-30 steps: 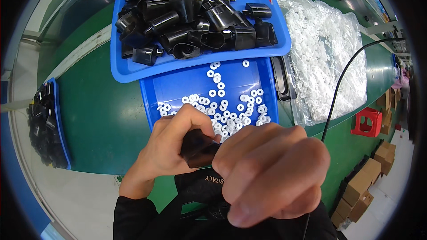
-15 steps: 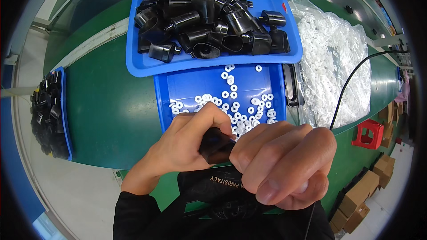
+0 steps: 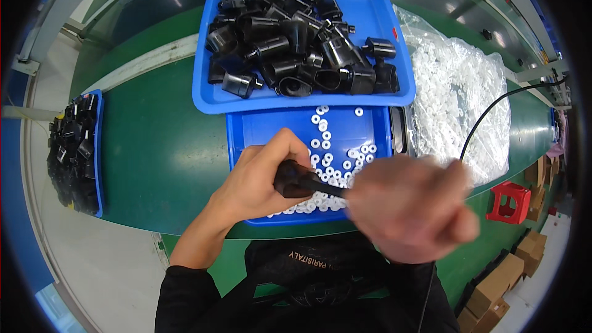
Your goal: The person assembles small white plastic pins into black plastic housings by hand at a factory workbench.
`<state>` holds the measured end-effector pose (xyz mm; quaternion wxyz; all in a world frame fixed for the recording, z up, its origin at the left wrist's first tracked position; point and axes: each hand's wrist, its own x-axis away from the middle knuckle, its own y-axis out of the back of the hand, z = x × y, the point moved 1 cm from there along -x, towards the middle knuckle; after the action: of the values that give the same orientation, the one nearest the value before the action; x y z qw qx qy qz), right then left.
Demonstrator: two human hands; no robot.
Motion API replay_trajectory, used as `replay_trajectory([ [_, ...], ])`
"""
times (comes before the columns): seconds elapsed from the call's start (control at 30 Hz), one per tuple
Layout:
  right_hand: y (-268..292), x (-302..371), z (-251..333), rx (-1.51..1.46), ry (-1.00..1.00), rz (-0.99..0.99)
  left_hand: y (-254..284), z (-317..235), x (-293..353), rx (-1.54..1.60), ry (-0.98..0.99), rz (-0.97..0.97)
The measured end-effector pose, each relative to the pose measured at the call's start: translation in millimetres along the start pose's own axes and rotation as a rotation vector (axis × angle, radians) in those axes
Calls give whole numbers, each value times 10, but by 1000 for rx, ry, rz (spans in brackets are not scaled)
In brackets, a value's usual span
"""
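Observation:
My left hand (image 3: pixel 256 179) is closed round a black plastic fitting (image 3: pixel 288 180), held above the near part of a blue tray. A dark rod (image 3: pixel 328 189) runs from the fitting to my right hand (image 3: pixel 410 209). That hand is smeared by motion, but it looks curled round the rod's end, which it hides. Whether the rod sits inside the fitting or only touches it, I cannot tell. Many small white ring washers (image 3: pixel 326 144) lie loose in the lower blue tray (image 3: pixel 271 126), below and beyond my hands.
A larger blue tray (image 3: pixel 213 100) heaped with black fittings (image 3: pixel 296 37) overlaps the washer tray's far edge. To its right lies a clear bag of white parts (image 3: pixel 456 105). Another tray of black pieces (image 3: pixel 74 154) is far left. A black cable (image 3: pixel 481 117) curves down at right, near a red stool (image 3: pixel 509 202).
My right hand has pulled away rightward from the fitting, baring the dark rod between them. The left hand keeps its hold on the fitting. The whole view has shifted slightly.

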<state>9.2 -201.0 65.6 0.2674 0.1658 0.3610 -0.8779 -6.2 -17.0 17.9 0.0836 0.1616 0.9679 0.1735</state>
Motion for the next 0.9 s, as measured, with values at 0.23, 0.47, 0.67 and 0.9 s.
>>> replay_trajectory([
  [0.23,554,-367,222,825,19,52,280,149,108,133,-29,-214],
  [0.47,668,163,-382,1694,-72,696,394,-690,-694,-362,-169,-259],
  [0.67,631,303,-657,1662,-70,598,140,-828,-2221,-823,-217,-7],
  [0.9,648,360,-706,1502,43,508,-415,28,-3954,-1055,-104,178],
])
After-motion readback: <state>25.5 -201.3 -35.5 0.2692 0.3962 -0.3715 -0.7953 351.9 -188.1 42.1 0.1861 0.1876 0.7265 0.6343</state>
